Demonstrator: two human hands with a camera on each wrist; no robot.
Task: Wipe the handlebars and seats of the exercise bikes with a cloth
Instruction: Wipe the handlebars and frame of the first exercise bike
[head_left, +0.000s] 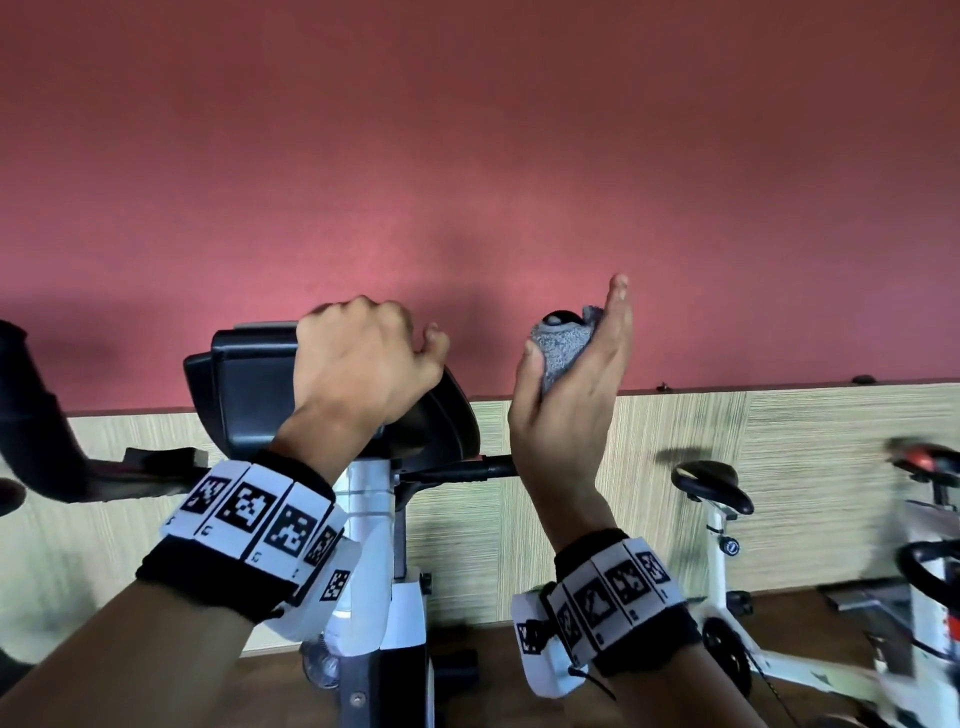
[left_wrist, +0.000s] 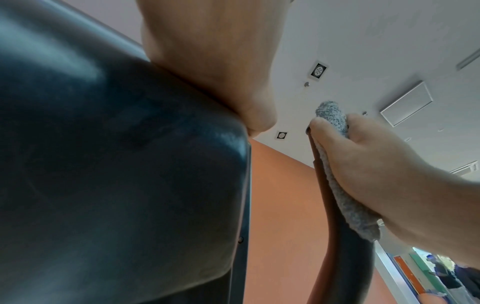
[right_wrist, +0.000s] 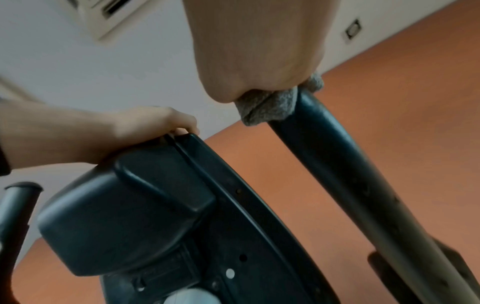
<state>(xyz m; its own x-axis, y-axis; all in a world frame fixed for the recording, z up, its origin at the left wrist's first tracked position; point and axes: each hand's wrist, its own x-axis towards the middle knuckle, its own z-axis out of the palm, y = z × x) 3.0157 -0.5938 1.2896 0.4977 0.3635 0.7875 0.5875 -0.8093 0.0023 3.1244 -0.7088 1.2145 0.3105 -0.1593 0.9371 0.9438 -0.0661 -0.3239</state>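
The black console (head_left: 249, 389) of a white exercise bike stands in front of me. My left hand (head_left: 363, 358) lies on top of it with its fingers curled over the far top edge; the right wrist view shows the left hand (right_wrist: 142, 125) on the console (right_wrist: 130, 216). Right of the console, my right hand (head_left: 566, 395) grips a grey cloth (head_left: 563, 345) wrapped round the upper end of the right handlebar (head_left: 558, 317), one finger sticking up. The cloth (right_wrist: 267, 109) covers the handlebar (right_wrist: 337, 154) just below its tip. The left handlebar (head_left: 36, 415) rises at the far left.
A second white exercise bike stands at the right by the wood-panelled wall, with a black seat (head_left: 711, 486) and blurred red-and-black handlebars (head_left: 930, 460). A red wall fills the background. The white post (head_left: 369, 519) of my bike runs down between my wrists.
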